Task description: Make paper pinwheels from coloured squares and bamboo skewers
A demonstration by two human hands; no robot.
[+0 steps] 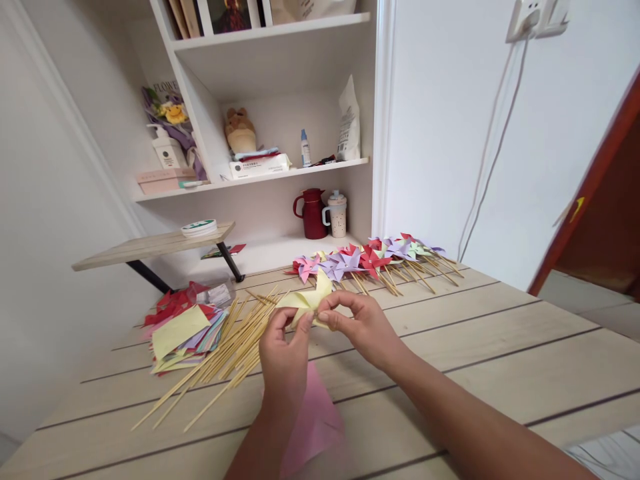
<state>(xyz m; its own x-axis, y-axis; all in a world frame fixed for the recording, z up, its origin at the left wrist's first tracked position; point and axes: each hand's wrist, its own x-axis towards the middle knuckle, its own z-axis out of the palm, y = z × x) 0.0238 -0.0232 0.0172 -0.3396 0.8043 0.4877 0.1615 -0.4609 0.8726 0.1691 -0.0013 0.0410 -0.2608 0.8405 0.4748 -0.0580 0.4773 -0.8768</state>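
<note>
- Head view: the yellow paper pinwheel (pixel 306 299) is held up over the table (pixel 475 327).
- Left hand (pixel 286 343): thumb and fingers pinch its left side.
- Right hand (pixel 360 325): thumb and forefinger close together, pinching near its centre.
- Handling, by its look: very light, soft, easily creased; best gripped at the overlapped centre, leaving the curved blades unpressed.
- Bamboo sticks (pixel 225 360) lie beside the left hand.

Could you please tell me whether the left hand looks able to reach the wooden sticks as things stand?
Probably yes: the wooden sticks lie close beside the left hand with nothing visible between, though it would likely have to let go of the yellow paper pinwheel first.
</note>
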